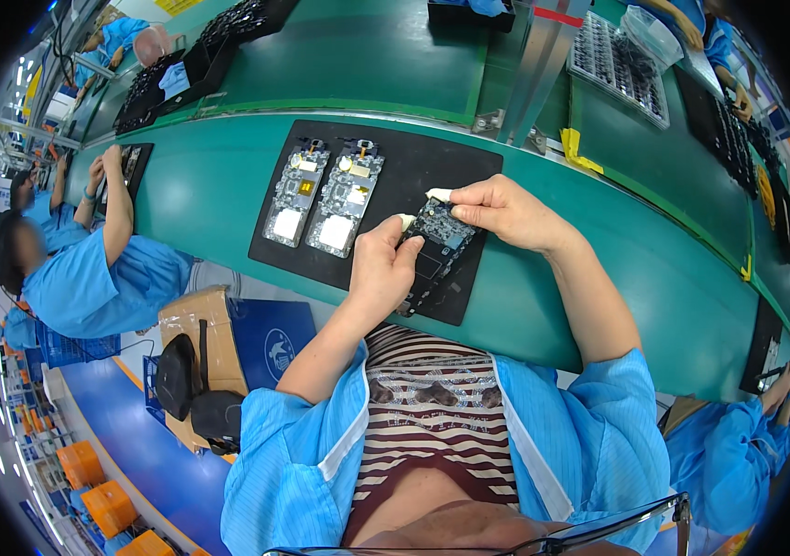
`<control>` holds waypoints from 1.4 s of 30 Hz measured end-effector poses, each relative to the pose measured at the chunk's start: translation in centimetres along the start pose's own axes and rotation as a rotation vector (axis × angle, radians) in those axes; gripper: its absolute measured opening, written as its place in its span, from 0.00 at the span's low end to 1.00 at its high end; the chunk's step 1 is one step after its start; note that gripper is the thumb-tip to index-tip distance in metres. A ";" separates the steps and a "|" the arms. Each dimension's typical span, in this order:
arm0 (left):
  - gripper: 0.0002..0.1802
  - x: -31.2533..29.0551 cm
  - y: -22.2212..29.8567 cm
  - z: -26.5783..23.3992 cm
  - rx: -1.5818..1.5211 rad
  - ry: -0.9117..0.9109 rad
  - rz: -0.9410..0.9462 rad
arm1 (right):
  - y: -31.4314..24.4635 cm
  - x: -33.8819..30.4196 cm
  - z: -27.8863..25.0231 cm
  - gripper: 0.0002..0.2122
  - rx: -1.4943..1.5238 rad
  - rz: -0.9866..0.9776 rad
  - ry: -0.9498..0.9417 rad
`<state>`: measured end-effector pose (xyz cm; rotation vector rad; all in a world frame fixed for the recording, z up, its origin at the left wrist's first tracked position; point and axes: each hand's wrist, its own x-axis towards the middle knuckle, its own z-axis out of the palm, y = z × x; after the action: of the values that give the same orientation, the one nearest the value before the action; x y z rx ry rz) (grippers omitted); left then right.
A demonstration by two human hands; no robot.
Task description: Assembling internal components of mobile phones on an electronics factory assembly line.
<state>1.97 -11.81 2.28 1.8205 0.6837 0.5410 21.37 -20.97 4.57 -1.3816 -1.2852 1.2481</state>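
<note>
A dark circuit board (443, 235), crowded with small parts, is held tilted above the black mat (413, 167). My left hand (382, 267) grips its left side between thumb and fingers. At its upper corner my right hand (510, 219) pinches with thumb and forefinger. Pale finger cots cover a fingertip on each hand. The lower end of the board comes down close to the mat's near edge; whether it touches cannot be told. Left of my hands, two long assembled boards (295, 193) (346, 197) lie side by side on the mat, each with a white square patch.
Beneath the mat runs a green workbench (200, 185). An aluminium post (548, 74) rises beyond it, near yellow tape (580, 150). A parts tray (619, 69) sits at far right, a black bin (195, 79) at far left. Co-workers in blue sit on both sides; a cardboard box (202, 324) stands at left.
</note>
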 end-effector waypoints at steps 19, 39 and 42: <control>0.16 2.0 0.9 1.0 0.708 0.010 0.291 | -0.4 -1.1 -2.6 0.21 -0.138 0.087 0.325; 0.07 5.8 0.7 -6.2 1.100 0.322 0.268 | -0.8 -0.8 -1.0 0.20 -0.126 -0.004 0.349; 0.07 5.1 2.7 -6.7 0.803 0.181 0.217 | -0.6 -0.6 -0.9 0.20 -0.074 -0.067 0.359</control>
<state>1.86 -4.45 7.23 2.6398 0.9132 0.6312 22.15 -21.46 5.36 -1.5217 -1.1235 0.8653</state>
